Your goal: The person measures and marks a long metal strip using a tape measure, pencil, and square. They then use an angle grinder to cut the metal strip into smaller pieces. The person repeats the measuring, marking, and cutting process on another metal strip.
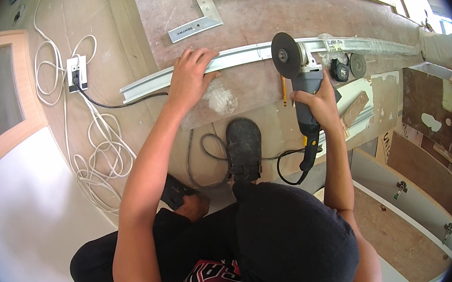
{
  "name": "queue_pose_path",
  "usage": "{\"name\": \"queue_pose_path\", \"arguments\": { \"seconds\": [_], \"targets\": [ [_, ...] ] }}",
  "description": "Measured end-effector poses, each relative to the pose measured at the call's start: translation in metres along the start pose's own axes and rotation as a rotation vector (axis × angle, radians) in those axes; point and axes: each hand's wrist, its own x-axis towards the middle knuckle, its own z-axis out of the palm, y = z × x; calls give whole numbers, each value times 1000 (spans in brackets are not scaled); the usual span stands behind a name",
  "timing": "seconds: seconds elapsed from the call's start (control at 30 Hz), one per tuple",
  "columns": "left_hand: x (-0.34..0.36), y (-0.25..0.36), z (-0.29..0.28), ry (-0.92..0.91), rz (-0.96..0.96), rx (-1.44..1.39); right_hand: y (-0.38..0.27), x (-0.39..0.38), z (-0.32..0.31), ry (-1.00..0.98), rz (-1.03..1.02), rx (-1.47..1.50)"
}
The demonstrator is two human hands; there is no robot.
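A long white metal profile [241, 57] with a channel shape lies across a brown board. My left hand [190, 78] grips it near its left end, fingers curled over the far edge. In my right hand [324, 103] is a grey and black angle grinder [306, 86], held by its body. Its dark cutting disc [285, 56] stands upright over the profile, right of my left hand; whether disc and metal touch, I cannot tell. White dust [220, 100] lies on the board beside my left wrist. A pencil [283, 91] rests left of the grinder.
Beyond the profile lies a metal try square [197, 26]. A tape measure [340, 70] and a loose disc [358, 66] sit right of the grinder. A white power strip [77, 73] and tangled white cable [97, 168] are at left. Cabinet panels [414, 201] stand at right.
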Motion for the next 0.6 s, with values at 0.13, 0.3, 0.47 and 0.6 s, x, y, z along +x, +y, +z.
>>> {"name": "queue_pose_path", "arguments": {
  "seconds": [0.13,0.3,0.47,0.6],
  "targets": [
    [-3,-6,4,88,76,21,6,0,9,31,-25,-29],
    [-7,-6,7,60,-15,-13,10,0,20,31,-34,-70],
    [-9,-10,3,91,-12,-41,10,0,31,43,-48,-99],
    [-7,-12,-2,86,-4,-53,6,-1,35,28,-21,-93]
  ]
}}
